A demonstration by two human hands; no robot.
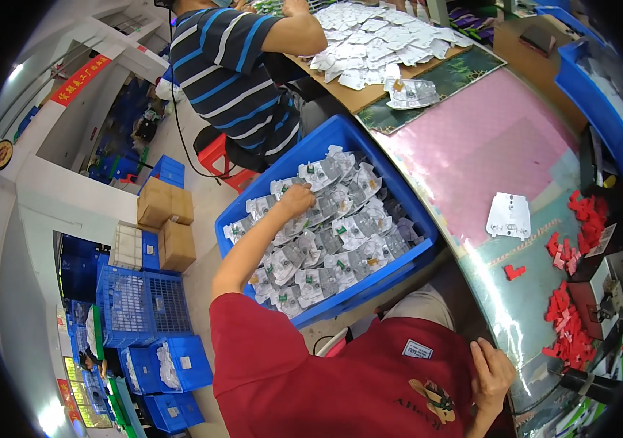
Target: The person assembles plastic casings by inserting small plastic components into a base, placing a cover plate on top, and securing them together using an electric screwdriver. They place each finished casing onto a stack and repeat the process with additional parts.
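My left hand (297,199) reaches into a large blue plastic bin (311,315) on my left, its fingers closed at one of the parts piled inside. The pile holds many white and clear plastic housings (355,231), some showing small green boards and others orange-brown bits. My right hand (492,374) is by the table's near edge, beside my red shirt, its fingers loosely bent and apart with nothing in them. A single white plastic panel (510,217) lies flat on the table ahead of that hand.
Small red plastic pieces (568,328) lie heaped at the table's right, near a boxy device (622,281). A co-worker in a striped shirt (227,66) sits beyond the bin, by a heap of white panels (377,40). Cartons (165,204) and blue crates (132,303) stand left.
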